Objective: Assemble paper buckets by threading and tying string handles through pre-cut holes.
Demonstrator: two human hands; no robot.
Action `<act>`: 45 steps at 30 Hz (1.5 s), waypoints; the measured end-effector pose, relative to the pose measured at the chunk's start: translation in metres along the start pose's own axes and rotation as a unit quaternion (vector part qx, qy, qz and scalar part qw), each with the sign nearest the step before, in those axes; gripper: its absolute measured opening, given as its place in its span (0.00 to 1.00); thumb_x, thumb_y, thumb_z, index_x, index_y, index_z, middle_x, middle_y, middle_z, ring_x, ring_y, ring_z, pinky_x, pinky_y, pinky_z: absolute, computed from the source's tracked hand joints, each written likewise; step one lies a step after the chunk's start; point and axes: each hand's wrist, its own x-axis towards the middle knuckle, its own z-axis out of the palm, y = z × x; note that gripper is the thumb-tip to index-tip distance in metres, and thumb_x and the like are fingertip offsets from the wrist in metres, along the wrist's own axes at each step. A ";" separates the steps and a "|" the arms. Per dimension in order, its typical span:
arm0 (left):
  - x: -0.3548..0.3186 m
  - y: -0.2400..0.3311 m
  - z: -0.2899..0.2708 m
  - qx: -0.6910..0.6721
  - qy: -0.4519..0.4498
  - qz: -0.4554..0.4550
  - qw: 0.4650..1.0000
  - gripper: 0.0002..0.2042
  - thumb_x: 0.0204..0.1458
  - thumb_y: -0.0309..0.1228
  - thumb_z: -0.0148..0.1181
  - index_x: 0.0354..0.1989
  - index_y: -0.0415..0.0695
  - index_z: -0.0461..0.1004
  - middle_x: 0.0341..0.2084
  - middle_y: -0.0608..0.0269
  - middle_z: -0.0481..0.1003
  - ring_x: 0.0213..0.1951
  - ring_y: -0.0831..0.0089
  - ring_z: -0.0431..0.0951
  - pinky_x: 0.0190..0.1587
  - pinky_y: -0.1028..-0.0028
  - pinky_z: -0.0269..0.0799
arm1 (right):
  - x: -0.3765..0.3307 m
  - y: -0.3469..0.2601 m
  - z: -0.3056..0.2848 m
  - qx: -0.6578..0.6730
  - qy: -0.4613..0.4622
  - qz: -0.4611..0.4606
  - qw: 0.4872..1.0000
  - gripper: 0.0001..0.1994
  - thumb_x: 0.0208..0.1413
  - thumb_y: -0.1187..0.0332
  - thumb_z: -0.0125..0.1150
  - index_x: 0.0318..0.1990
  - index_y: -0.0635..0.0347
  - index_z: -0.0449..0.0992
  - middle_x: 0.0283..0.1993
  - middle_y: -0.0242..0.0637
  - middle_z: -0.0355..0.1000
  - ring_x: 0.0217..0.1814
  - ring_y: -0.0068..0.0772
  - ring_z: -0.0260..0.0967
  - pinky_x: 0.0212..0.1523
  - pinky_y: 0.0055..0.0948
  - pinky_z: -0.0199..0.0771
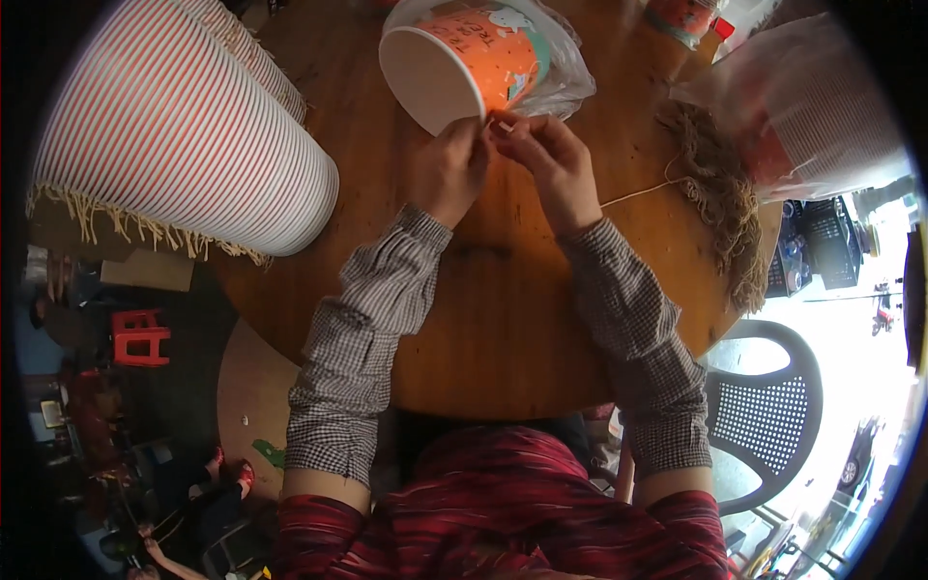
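Note:
An orange, white and green printed paper bucket [498, 53] lies tipped at the far middle of the table, its white mouth facing left and toward me. My left hand [450, 172] is closed at the lower rim of the bucket. Right beside it, the fingers of my right hand [553, 162] pinch together against the bucket's side; a small pale bit shows at the fingertips. A thin tan cord [638, 194] runs from behind my right wrist to a loose bundle of cords [710, 174] on the right. The fingers partly hide what they grip.
Tall nested stacks of white buckets [193, 126] lean in at the left, cord ends hanging below them. Clear plastic [570, 72] lies behind the bucket. A bagged stack [822, 126] stands at the right. A grey chair [773, 416] and a red stool [140, 338] stand beyond the round table [483, 329].

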 end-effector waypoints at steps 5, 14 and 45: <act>-0.013 0.037 -0.033 -0.077 0.008 -0.098 0.992 0.08 0.48 0.22 0.58 0.37 0.38 0.69 0.31 0.52 0.75 0.30 0.62 0.79 0.29 0.70 0.74 | -0.030 0.005 0.006 -0.100 0.064 -0.019 0.993 0.06 0.53 0.74 0.57 0.34 0.69 0.72 0.40 0.34 0.74 0.33 0.14 0.67 0.35 0.18 0.69; -0.026 0.050 -0.041 -0.078 0.014 -0.032 0.996 0.12 0.46 0.18 0.59 0.40 0.36 0.69 0.35 0.52 0.73 0.34 0.64 0.78 0.33 0.72 0.75 | -0.045 -0.010 0.012 -0.184 0.040 -0.016 0.982 0.08 0.49 0.75 0.58 0.37 0.69 0.73 0.33 0.36 0.75 0.31 0.19 0.71 0.34 0.19 0.70; -0.031 0.047 -0.035 -0.078 0.008 -0.025 0.997 0.10 0.43 0.19 0.62 0.36 0.39 0.73 0.36 0.58 0.74 0.37 0.61 0.76 0.35 0.69 0.73 | -0.041 -0.004 0.012 -0.232 0.041 -0.082 0.968 0.08 0.49 0.74 0.61 0.36 0.69 0.74 0.46 0.42 0.69 0.39 0.31 0.74 0.37 0.23 0.76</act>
